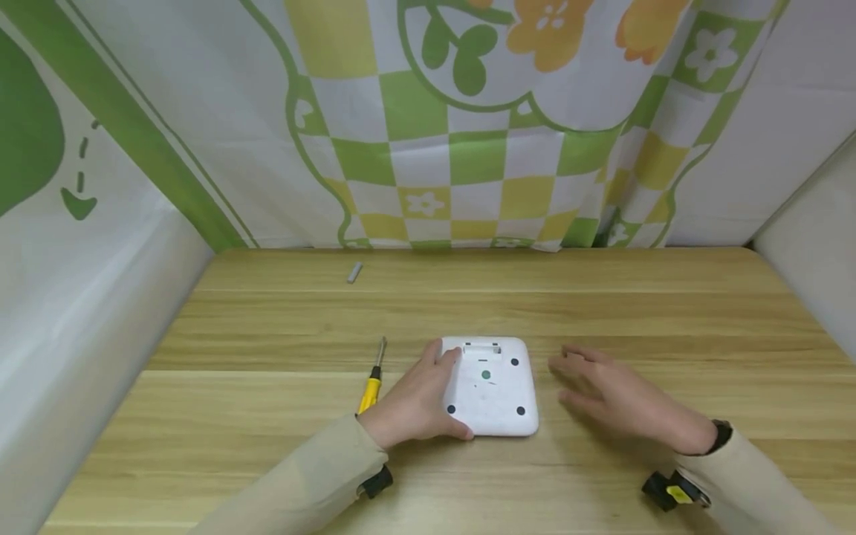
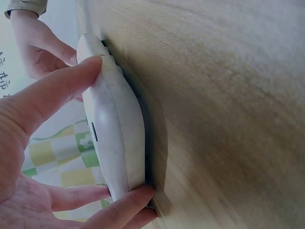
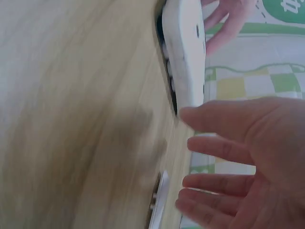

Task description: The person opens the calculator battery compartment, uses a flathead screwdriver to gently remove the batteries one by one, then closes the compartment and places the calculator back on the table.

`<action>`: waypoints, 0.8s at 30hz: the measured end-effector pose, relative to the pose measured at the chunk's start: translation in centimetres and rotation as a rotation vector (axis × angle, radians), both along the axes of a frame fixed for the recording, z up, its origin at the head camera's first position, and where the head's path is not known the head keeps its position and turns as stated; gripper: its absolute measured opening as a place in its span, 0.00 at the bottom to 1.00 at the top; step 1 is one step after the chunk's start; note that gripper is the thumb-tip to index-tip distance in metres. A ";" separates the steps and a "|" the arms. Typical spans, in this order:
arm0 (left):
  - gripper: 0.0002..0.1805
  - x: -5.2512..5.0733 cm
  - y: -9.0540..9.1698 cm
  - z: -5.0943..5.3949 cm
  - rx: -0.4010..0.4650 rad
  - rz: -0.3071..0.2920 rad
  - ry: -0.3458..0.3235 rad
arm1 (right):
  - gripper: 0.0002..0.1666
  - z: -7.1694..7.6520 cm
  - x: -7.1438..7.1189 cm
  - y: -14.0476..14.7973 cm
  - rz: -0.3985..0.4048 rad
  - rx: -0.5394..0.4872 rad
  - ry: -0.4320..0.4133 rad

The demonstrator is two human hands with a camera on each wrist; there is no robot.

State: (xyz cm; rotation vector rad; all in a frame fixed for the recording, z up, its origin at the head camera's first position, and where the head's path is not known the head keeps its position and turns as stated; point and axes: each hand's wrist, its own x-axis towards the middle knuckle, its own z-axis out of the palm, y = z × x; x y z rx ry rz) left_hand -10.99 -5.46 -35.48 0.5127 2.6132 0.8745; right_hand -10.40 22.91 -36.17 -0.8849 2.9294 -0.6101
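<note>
I log one white device [image 1: 491,395], underside up, battery slot [image 1: 482,350] at far end, long axis unclear; left hand [image 1: 417,397], fingers gripping its edges; right hand [image 1: 615,392] apart, fingers spread

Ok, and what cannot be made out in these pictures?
Head view: yellow-handled screwdriver, butt hidden by beige left sleeve.
Head view: square white plastic device, downward face hidden beneath its own body.
Head view: grey oblong piece, too small to identify.
Right wrist view: flat white object, cut off by lower edge.
</note>
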 end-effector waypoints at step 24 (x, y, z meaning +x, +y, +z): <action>0.59 0.2 0.1 0.1 -0.015 0.005 -0.021 | 0.19 -0.5 -1.2 1.7 -0.024 0.093 0.114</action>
